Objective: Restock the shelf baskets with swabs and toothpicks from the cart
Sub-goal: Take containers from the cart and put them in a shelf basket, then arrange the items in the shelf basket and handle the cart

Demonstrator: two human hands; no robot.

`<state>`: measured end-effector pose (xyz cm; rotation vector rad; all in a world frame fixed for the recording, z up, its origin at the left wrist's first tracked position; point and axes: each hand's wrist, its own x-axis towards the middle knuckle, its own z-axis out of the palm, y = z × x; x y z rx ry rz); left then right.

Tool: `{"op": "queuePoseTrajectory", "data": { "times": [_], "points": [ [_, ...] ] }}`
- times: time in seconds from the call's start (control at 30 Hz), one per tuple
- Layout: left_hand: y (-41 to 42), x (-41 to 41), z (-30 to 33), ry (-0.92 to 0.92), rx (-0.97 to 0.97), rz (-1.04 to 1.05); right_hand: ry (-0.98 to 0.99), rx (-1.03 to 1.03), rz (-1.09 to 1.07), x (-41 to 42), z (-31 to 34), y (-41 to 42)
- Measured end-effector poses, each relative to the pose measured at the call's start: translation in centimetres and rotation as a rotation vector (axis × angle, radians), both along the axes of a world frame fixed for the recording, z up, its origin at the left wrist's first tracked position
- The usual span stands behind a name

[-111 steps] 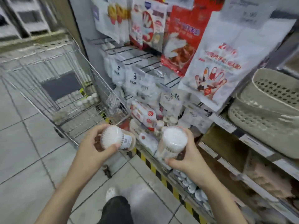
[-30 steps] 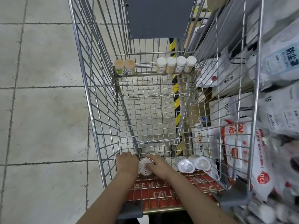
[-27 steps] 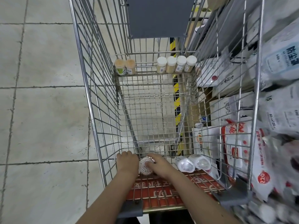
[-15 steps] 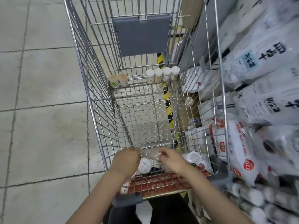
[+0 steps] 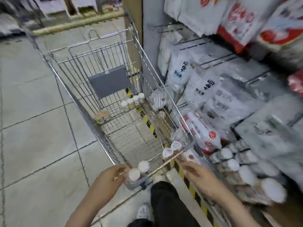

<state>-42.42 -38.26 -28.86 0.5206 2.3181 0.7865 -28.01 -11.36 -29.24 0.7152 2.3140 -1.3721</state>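
A: Reaching toward the near end of a silver wire shopping cart [image 5: 91, 102], which hand is closer to the swabs?

B: The left hand [image 5: 109, 177]. Two clear tubs of white cotton swabs [image 5: 139, 170] stand at the cart's near left corner, just beside its fingers; blur hides whether they grip one.

A: And the right hand [image 5: 199, 174]?

B: It hovers outside the cart's near right corner, fingers loosely spread, holding nothing.

A: What else is in the cart?

B: Four white-capped jars [image 5: 133, 102] and two tan-capped jars [image 5: 103, 117] along the far end; the middle floor is bare wire.

A: To the right?

B: The cart sits close against a shelf basket [image 5: 242, 171] full of swab tubs.
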Motion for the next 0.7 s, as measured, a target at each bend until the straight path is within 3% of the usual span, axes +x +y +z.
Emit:
{"op": "queuePoseTrajectory", "data": {
  "times": [0.17,0.4,0.7],
  "points": [
    [1.3,3.8,3.2,0.002,0.044,-0.102,0.071,0.008,-0.207,9.1,3.2,-2.7],
    [6.6,11.7,8.7,0.069,0.128,-0.395,0.07,0.022,-0.483,21.2,8.4,-3.2],
    [16.4,28.0,12.2,0.029,0.162,-0.748,0.095,0.151,-0.823,41.3,14.3,-2.8]
  ]
}}
